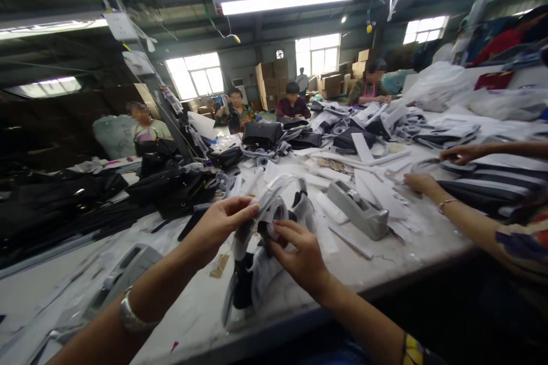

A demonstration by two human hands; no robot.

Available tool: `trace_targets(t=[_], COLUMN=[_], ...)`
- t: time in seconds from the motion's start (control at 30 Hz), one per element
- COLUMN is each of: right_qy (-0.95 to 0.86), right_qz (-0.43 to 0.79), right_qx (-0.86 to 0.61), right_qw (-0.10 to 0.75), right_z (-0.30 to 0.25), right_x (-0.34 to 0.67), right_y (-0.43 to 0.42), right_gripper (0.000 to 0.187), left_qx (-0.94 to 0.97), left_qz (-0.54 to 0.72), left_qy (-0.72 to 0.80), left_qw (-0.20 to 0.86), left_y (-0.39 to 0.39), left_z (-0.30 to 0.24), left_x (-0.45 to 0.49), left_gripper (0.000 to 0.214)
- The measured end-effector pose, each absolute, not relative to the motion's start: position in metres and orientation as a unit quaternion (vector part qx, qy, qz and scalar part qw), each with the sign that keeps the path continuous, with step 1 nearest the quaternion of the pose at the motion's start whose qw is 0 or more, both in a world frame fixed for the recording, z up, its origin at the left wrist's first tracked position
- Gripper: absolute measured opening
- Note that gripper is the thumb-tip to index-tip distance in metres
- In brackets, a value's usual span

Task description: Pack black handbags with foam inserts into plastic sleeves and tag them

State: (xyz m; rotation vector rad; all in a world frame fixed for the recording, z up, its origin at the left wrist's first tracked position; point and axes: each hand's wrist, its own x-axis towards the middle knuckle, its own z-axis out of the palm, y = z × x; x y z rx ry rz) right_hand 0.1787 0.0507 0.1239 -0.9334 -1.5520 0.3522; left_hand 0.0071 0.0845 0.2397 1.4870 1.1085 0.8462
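Observation:
Both hands work on a black bag strap (pixel 274 191) wrapped in whitish, partly see-through packing film. My left hand (pixel 226 217), coming in from the lower left, pinches the upper left side of the wrapped strap between thumb and fingers. On the other side, my right hand (pixel 297 245) is closed, its fingertips pinching the strap near its middle. Below them a black piece with pale wrapping (pixel 261 274) stands at the table's front edge; whether it is a small bag is unclear. A grey tape dispenser (pixel 362 214) sits right of my hands.
Another grey tape dispenser (pixel 122 276) lies at the left. Black bags (pixel 171 188) are heaped beyond it, with more bags and white wrapping (pixel 342 125) at the back. A co-worker's hands (pixel 428 177) handle a striped black bag (pixel 492 185) at right. Other people sit across the table.

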Motion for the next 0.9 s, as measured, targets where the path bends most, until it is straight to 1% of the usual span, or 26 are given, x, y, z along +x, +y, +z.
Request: trace_targets(t=[0.13,0.2,0.3,0.43,0.5,0.63,0.73,0.8,0.83,0.87,0.9], right_qy=[-0.649,-0.649,-0.65,-0.661,-0.67,-0.705,-0.721,-0.709,-0.699,-0.689,-0.682], right_qz=[0.144,0.138,0.12,0.091,0.084,0.083,0.11,0.115,0.105,0.09,0.071], right_qx=[-0.393,-0.385,-0.373,-0.356,-0.354,-0.325,-0.303,-0.351,-0.4,-0.464,-0.539], right_qw=[0.635,0.641,0.651,0.655,0.648,0.625,0.614,0.601,0.583,0.549,0.49], right_z=[0.128,0.131,0.131,0.131,0.133,0.137,0.129,0.114,0.104,0.093,0.082], right_x=[0.162,0.158,0.156,0.156,0.155,0.16,0.186,0.219,0.24,0.262,0.284], right_y=[0.054,0.055,0.058,0.063,0.065,0.065,0.063,0.062,0.063,0.063,0.064], right_gripper=[0.012,0.011,0.013,0.012,0.012,0.019,0.024,0.022,0.02,0.018,0.016], left_qx=[0.62,0.62,0.609,0.607,0.602,0.611,0.622,0.609,0.598,0.586,0.574], left_qz=[0.38,0.377,0.337,0.247,0.231,0.254,0.277,0.299,0.313,0.329,0.346], left_qy=[0.443,0.448,0.475,0.502,0.502,0.485,0.49,0.497,0.501,0.503,0.506], left_qw=[0.524,0.522,0.538,0.564,0.576,0.572,0.545,0.54,0.542,0.543,0.544], left_y=[0.086,0.087,0.089,0.092,0.094,0.095,0.092,0.09,0.09,0.09,0.091], left_z=[0.239,0.24,0.244,0.25,0.25,0.241,0.232,0.227,0.225,0.224,0.223], left_x=[0.009,0.01,0.008,0.005,0.004,0.002,-0.001,-0.003,-0.003,-0.003,-0.003], left_gripper=[0.036,0.038,0.045,0.044,0.043,0.038,0.041,0.045,0.046,0.047,0.047])
